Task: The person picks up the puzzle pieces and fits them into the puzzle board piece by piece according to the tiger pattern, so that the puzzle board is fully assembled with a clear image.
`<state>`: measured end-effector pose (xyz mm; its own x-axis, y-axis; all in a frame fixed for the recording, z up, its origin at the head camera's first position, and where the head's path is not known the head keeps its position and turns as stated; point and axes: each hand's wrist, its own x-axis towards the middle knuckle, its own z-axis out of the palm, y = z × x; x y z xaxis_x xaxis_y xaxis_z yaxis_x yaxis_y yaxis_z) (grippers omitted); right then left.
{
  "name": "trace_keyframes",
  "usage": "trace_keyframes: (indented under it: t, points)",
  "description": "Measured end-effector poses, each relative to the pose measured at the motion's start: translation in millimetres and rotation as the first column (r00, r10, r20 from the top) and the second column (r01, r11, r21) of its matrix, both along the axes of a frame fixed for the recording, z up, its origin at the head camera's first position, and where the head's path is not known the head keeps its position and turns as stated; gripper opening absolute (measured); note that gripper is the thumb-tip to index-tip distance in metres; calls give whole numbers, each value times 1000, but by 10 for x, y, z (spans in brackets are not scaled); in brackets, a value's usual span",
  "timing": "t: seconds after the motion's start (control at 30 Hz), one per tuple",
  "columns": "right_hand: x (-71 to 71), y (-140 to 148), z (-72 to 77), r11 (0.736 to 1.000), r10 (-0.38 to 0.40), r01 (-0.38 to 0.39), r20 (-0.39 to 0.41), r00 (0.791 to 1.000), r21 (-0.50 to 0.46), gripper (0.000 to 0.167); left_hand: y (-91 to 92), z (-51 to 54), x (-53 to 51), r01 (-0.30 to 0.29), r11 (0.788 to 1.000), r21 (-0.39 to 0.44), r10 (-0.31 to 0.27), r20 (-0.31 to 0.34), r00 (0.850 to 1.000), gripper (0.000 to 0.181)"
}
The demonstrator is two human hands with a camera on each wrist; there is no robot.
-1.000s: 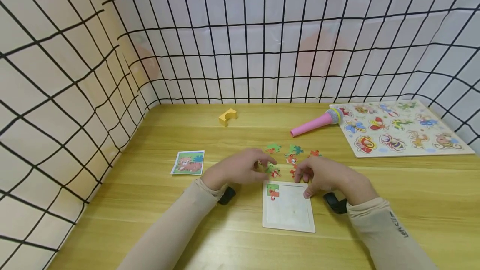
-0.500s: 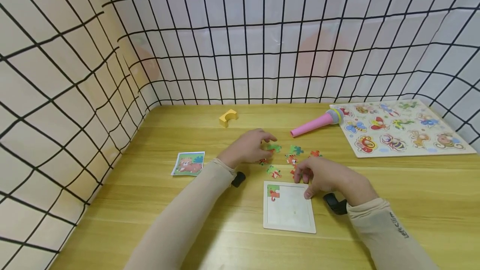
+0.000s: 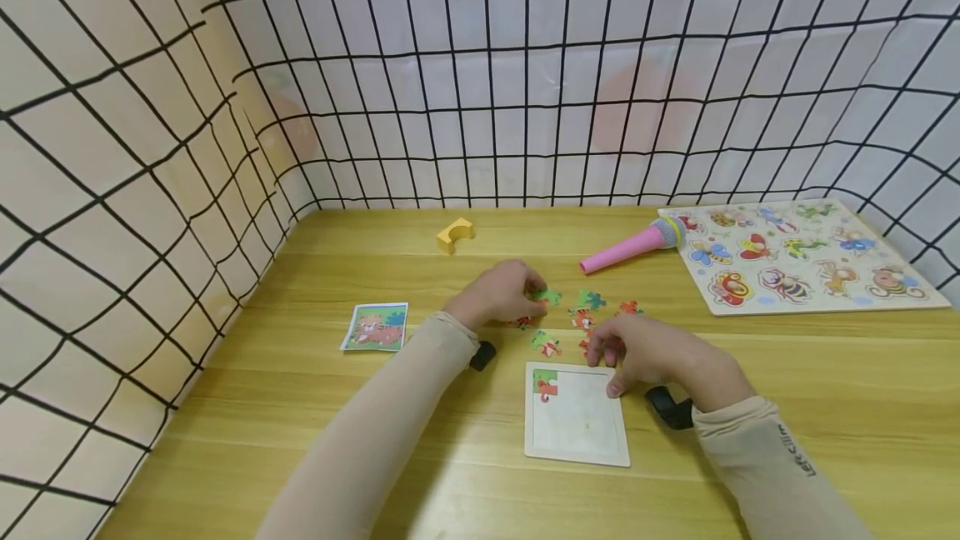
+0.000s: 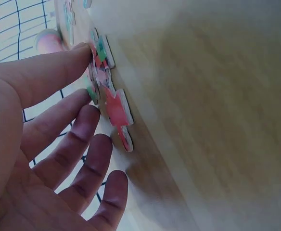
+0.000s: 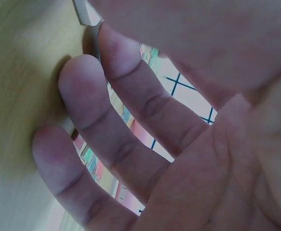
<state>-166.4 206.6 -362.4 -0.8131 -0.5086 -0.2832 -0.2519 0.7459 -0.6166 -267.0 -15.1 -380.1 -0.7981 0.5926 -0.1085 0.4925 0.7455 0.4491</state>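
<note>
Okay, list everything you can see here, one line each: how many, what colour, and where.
Table: 1, yellow wood-grain, across the lower view
Tray: 1, whitish, on the table's near part
Placed piece: 1, green and red, tray's far left corner
Loose pieces: at least 7, red, green, blue, beyond the tray
Card: 1, multicoloured, left
Block: 1, yellow, far centre-left
Microphone: 1, pink, grey and yellow, far right of centre
Board: 1, pale with colourful figures, far right
Grid sheeting: count unclear, white with black lines, around the table
Sleeves: 2, beige, forearms
Left hand: 1, bare, by the loose pieces
Right hand: 1, bare, tray's far right corner
</note>
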Motion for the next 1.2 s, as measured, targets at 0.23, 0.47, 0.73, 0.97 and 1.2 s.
trace_keyframes:
  t: [0.23, 0.47, 0.73, 0.97, 1.2]
  points:
    - [2, -3, 23, 1000, -3, 3, 10, 1000, -14, 33, -26, 17, 28, -37, 999, 7, 37, 4, 999, 38]
    - [-4, 3, 8, 1000, -10, 10, 21, 1000, -8, 33, -92, -7, 48, -22, 999, 24, 24, -57, 998, 30]
    - [3, -1, 15, 1000, -12, 12, 21, 1000, -9, 32, -85, 3, 87, -31, 999, -9, 30, -37, 999, 35]
    - [7, 1, 20, 1000, -16, 17, 24, 1000, -8, 32, -59, 0, 114, -54, 999, 4, 54, -55, 997, 33]
    - [-2, 10, 16, 1000, -13, 13, 28, 1000, -11, 32, -126, 49, 242, 4, 991, 134, 8, -93, 996, 29]
